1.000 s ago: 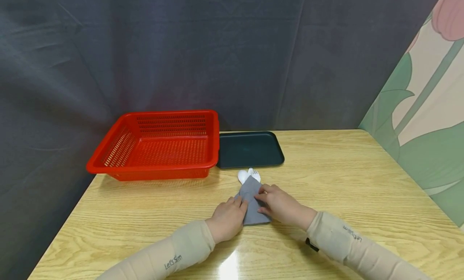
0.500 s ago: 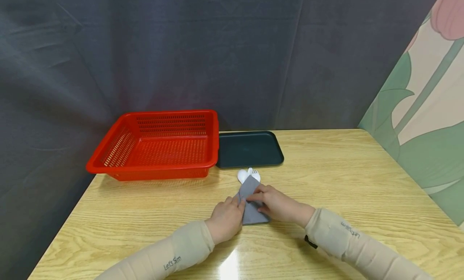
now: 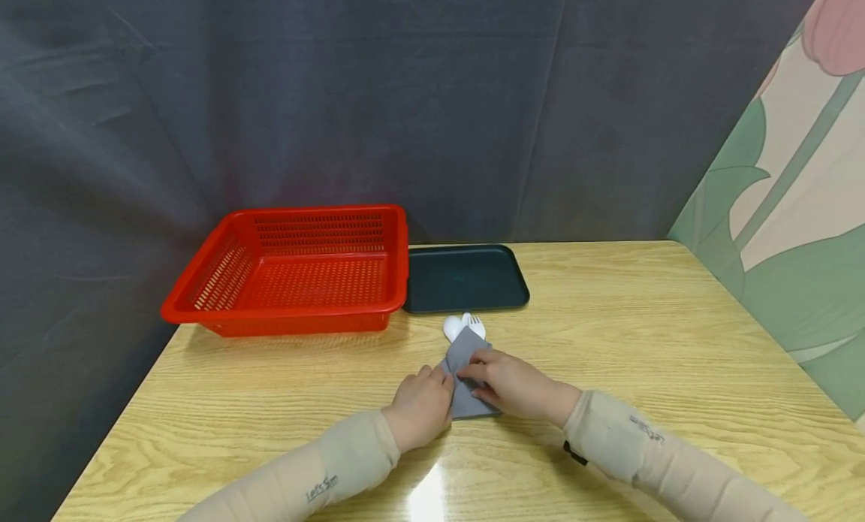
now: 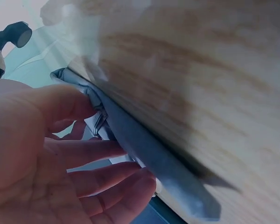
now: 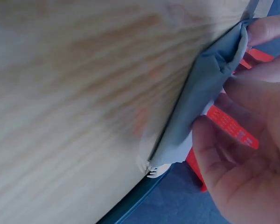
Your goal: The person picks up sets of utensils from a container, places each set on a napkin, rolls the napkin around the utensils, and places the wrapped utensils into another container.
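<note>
A grey cloth napkin (image 3: 463, 351) lies folded over a white spoon (image 3: 452, 328) and a white fork (image 3: 477, 327), whose heads stick out at its far end. My left hand (image 3: 420, 408) holds the napkin's left side; in the left wrist view, the thumb meets the rumpled near end of the napkin (image 4: 140, 144) while the other fingers reach along it. From the right, my right hand (image 3: 520, 387) pinches the cloth on top. In the right wrist view the napkin (image 5: 189, 112) shows a loose fold under the fingers, and the fork's tines (image 5: 157, 171) protrude. The handles are hidden.
A red perforated basket (image 3: 290, 312) stands at the back left of the wooden table (image 3: 642, 342). Beside it, just beyond the cutlery, lies a dark green tray (image 3: 466, 278). A dark curtain (image 3: 378, 109) hangs behind, and a floral panel (image 3: 797, 229) borders the right.
My right hand has moved slightly left across the napkin, bringing its right side inward. The left hand has stayed almost in place, its fingers drawn back slightly.
</note>
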Demonstrator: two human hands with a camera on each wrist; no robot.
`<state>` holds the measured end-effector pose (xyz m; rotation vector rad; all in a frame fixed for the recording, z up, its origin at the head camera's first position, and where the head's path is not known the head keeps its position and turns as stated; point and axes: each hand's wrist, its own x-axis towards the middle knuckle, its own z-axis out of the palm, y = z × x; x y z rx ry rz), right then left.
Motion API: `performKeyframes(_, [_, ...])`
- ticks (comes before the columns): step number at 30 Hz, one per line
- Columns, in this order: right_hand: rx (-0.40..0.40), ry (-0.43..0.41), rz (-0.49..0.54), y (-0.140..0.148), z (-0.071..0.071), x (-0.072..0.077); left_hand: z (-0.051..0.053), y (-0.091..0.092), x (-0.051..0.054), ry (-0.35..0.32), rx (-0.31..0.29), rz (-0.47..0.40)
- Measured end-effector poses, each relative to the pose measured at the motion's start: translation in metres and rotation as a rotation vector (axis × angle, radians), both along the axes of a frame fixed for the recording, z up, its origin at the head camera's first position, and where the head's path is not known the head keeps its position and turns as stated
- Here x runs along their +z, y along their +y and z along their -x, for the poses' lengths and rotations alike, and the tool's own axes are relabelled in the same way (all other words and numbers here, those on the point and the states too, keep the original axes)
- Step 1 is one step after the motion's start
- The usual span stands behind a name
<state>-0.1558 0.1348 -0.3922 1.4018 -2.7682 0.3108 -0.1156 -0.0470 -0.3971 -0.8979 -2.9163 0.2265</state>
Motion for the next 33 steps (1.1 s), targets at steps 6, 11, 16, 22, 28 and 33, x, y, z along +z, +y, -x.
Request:
performKeyframes(6, [0.017, -0.093, -0.049, -0.006, 0.006, 0.006, 0.0, 0.0, 0.005, -0.019, 0.007, 0.003])
performKeyframes(11, [-0.018, -0.242, -0.137, -0.012, 0.015, 0.016, 0.0, 0.0, 0.004, 0.007, -0.004, -0.009])
performKeyframes(16, [-0.104, -0.432, -0.202, -0.017, 0.025, 0.022, 0.001, 0.0, 0.001, -0.002, -0.004, -0.012])
performKeyframes(22, [-0.126, -0.485, -0.282, -0.022, 0.033, 0.025, 0.0, 0.001, 0.002, 0.004, -0.007, -0.008])
performKeyframes(28, [-0.096, -0.465, -0.272, -0.023, 0.034, 0.024, 0.001, 0.0, 0.003, 0.016, -0.014, -0.003])
performKeyframes(33, [-0.119, -0.45, -0.179, -0.021, 0.03, 0.022, 0.002, -0.001, 0.004, -0.01, -0.007, -0.005])
